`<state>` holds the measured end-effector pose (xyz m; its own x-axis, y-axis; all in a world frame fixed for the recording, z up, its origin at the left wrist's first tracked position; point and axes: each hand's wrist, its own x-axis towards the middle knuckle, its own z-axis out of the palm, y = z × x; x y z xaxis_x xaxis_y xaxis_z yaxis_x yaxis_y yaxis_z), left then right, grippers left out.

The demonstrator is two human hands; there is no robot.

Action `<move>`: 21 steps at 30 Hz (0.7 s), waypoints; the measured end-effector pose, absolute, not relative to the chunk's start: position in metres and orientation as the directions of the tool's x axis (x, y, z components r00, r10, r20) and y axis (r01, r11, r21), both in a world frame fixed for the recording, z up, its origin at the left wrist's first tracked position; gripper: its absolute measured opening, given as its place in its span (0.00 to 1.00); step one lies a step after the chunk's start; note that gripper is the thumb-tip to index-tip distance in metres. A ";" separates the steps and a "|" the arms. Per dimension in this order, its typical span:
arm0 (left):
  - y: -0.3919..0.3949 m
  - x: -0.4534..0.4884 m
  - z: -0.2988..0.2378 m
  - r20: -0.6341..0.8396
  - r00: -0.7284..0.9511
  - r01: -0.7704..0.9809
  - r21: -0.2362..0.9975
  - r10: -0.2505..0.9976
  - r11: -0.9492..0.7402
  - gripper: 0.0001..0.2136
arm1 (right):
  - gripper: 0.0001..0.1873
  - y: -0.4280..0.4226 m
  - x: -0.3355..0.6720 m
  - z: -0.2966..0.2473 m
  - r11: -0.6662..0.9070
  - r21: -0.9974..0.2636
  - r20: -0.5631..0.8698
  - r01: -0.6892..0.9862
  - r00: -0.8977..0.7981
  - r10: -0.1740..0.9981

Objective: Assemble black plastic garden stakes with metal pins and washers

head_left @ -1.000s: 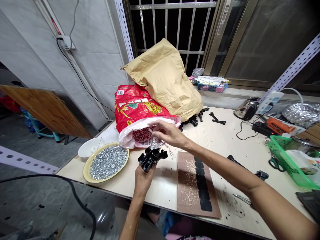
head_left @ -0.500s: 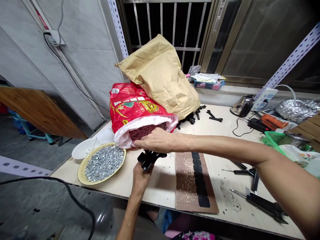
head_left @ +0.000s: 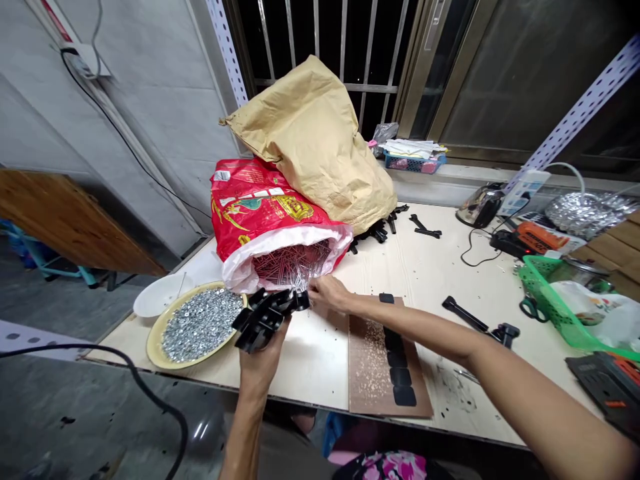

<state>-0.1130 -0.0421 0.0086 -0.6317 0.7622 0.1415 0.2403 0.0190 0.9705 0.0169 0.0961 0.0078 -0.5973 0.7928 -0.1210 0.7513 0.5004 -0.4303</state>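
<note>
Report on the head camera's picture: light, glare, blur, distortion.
Head view: even indoor light, only blackness behind the window bars; head view: a small glare spot on the dark floor; head view: the left hand, its black plastic parts and the right hand are sharp, no motion blur; head view: the wide lens splays verticals and stretches the corners.

A single view, from a camera on the person's head; it faces forward and down across the table (head_left: 313, 353), near enough that both forearms rise from the bottom edge; the left hand (head_left: 260, 363) with its black parts (head_left: 265, 317) and the right hand (head_left: 327, 295) sit just below centre; window bars (head_left: 317, 27) close the top of the frame, a wall (head_left: 160, 100) the upper left.
</note>
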 end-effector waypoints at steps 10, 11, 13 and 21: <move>-0.029 -0.118 -0.006 0.013 -0.570 -0.094 0.992 0.822 -0.081 0.20 | 0.10 0.101 -0.003 -0.001 0.279 -0.466 -0.214 0.840 -0.413 0.885; -0.027 -0.119 -0.007 0.000 -0.559 -0.139 0.986 0.829 -0.094 0.20 | 0.13 0.103 0.003 -0.001 0.276 -0.493 -0.208 0.825 -0.419 0.884; -0.025 -0.120 -0.010 -0.029 -0.549 -0.202 0.974 0.836 -0.099 0.21 | 0.19 0.103 0.016 0.002 0.277 -0.553 -0.187 0.786 -0.441 0.878; -0.017 -0.115 -0.014 -0.101 -0.535 -0.110 0.993 0.839 0.049 0.22 | 0.09 0.088 0.036 0.069 0.305 -0.950 0.233 0.068 -0.496 0.836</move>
